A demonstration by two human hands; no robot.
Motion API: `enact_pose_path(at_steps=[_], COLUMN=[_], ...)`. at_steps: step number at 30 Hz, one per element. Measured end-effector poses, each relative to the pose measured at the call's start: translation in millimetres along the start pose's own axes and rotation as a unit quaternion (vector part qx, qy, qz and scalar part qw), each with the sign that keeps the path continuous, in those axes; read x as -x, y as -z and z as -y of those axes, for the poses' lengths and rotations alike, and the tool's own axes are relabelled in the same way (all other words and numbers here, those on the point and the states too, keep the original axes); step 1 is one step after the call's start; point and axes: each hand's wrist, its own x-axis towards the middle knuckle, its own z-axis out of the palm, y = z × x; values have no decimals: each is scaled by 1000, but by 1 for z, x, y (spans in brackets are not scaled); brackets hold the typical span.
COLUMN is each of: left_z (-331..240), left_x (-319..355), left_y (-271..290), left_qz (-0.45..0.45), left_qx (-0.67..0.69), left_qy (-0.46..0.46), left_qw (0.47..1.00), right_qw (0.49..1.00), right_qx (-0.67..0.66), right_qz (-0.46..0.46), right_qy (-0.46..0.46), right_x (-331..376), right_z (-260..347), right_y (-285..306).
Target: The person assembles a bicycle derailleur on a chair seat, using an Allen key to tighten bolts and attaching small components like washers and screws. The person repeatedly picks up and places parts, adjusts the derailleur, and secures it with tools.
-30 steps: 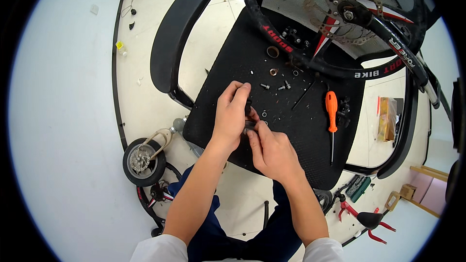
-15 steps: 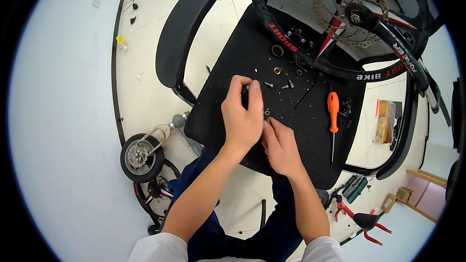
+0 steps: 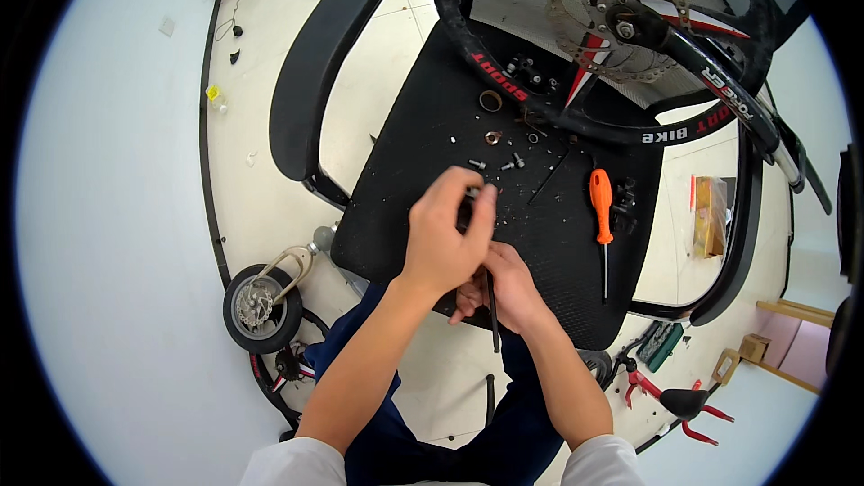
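Head view: right hand point(image 3: 513, 290) holds a slim, straight, dark rod point(image 3: 494, 324).

Left hand point(image 3: 445, 238): motion-blurred at the fingers; dark part point(image 3: 466, 211) within the grip mostly concealed. Black rod point(image 3: 493, 315) at the right hand point(image 3: 513, 288): upper end obscured by the hands. Wheel point(image 3: 616, 133) beyond the hands: cropped at upper edge. White speck point(image 3: 453, 139) beyond them: too small to identify.

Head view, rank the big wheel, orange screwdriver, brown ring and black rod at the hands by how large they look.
1. Big wheel, even cut off at the top
2. Orange screwdriver
3. Brown ring
Unranked: black rod; seemingly partly hidden and nearer the camera.
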Motion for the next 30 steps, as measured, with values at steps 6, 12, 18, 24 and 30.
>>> enact_pose_path(at_steps=[6, 12, 18, 24, 30], left_z=[6, 5, 10, 5, 6], left_x=[-5, -7, -6, -6, 11], left_y=[-3, -2, -2, -1, -7], left_qz=[15, 28, 96, 221, 290], left_qx=[194, 288, 275, 265, 401], left_qy=[338, 441, 471, 440, 409], left_qw=[921, 849, 832, 829, 766], right_qw=[977, 848, 573, 144, 21], right_qx=[194, 432, 572, 792, 799], right_qz=[-34, -133, -115, 164, 258], right_qy=[79, 277, 576, 570, 543], right_x=[3, 25, 47, 68, 31], right_z=[8, 23, 44, 112, 148], right_y=[16, 21, 11, -14, -32])
